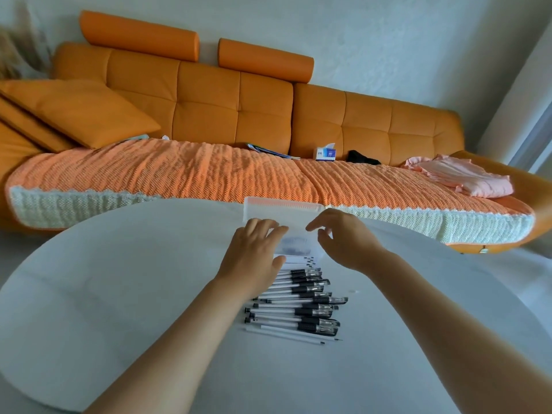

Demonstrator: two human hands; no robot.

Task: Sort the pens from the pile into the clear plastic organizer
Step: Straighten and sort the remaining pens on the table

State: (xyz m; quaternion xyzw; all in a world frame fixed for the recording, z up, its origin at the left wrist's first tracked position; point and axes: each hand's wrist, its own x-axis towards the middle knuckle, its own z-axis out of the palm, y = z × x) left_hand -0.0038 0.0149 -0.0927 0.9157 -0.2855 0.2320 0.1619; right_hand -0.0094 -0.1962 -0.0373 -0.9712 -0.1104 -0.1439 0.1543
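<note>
Out on the white table (119,279), both hands up at the clear plastic organizer (294,245), just past the far end of the pen pile (298,303). Clasped at its left end by the left hand (257,249), fingers over the top, thumb on the near edge. Flanked on the other side by the right hand (343,237), fingers curled at the rim; pinching or merely touching, impossible to tell. Now the pens: lying crosswise, long axes left to right, dark grips toward the right, stacked back toward the body between the forearms. Partly under the left wrist, so nearer that hand. Probably calls for drawing back toward the body, not reaching further out.
</note>
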